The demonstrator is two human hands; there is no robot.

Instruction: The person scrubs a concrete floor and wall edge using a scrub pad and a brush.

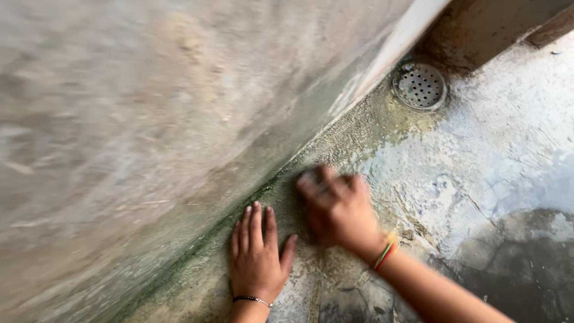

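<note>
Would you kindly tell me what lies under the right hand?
The blurred right hand presses on wet, algae-stained concrete floor beside the wall. Something dark shows at its fingertips; what it is stays covered. The left hand rests flat alongside.

Wash area, household type: wet, stained concrete floor [478, 155]; round perforated metal drain [420, 85]; bare wall [149, 119], green algae along base.

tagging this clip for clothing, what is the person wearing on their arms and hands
Both arms are bare, with no sleeves or gloves in view. The left hand has a thin black cord bracelet with a small metal piece at the wrist. The right hand, motion-blurred, has red, green and yellow thread bands at its wrist.
</note>
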